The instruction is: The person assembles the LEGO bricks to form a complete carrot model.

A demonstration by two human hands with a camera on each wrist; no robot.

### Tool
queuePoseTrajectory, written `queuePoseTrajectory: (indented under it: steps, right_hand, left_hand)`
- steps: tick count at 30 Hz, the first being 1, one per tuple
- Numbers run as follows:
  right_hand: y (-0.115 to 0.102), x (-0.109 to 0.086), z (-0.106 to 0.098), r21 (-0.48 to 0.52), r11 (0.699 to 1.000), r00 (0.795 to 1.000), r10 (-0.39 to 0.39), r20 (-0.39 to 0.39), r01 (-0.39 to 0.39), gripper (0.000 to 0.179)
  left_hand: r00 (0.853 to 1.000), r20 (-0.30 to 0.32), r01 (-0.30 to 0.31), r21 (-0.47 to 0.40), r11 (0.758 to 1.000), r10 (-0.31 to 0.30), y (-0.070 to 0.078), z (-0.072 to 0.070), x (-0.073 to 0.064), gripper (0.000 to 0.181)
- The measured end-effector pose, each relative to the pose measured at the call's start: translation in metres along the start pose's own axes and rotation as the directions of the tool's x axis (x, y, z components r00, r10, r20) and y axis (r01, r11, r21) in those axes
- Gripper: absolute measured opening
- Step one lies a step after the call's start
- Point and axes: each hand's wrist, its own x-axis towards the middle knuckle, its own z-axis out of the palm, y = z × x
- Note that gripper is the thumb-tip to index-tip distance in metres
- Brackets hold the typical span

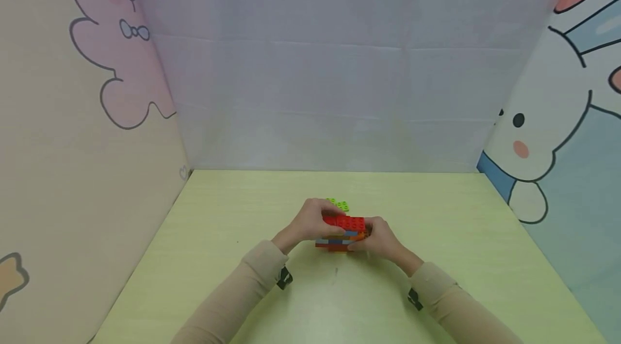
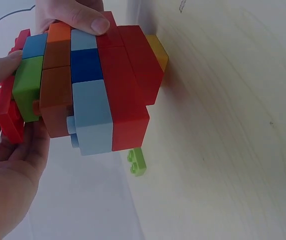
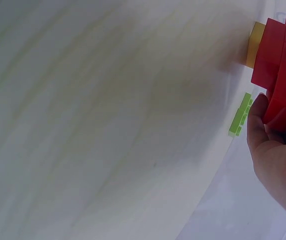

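Observation:
A layered block of large toy building bricks (image 2: pixel 90 102) is held between both hands over the table. Its layers show red, green, blue, orange, brown and light blue, with wide red bricks (image 3: pixel 283 82) and a yellow one (image 3: pixel 255 45) at the bottom. My left hand (image 1: pixel 312 219) grips the upper part, thumb on the near side and fingers behind, around the studded red top bricks (image 1: pixel 353 223). At the opposite end my right hand (image 1: pixel 380 239) holds the lower layers, its thumb against the near face. The bricks hide part of its fingers.
Light green bricks (image 1: pixel 343 206) lie on the pale table (image 1: pixel 233 209) just behind the block. A pale curtain (image 1: pixel 310 80) closes off the back, and walls with cartoon animals stand left and right.

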Motion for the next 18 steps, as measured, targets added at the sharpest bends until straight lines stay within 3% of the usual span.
queuePoseTrajectory:
  steps: [18]
  right_hand:
    - [-0.0025,0.0001,0.0005,-0.015,1.0,1.0,0.007,-0.003,-0.007,0.04]
  left_hand:
    - [0.997,0.03,0.064,0.02,0.998,-0.064,0.0045,-0.0027,0.0049,0.025]
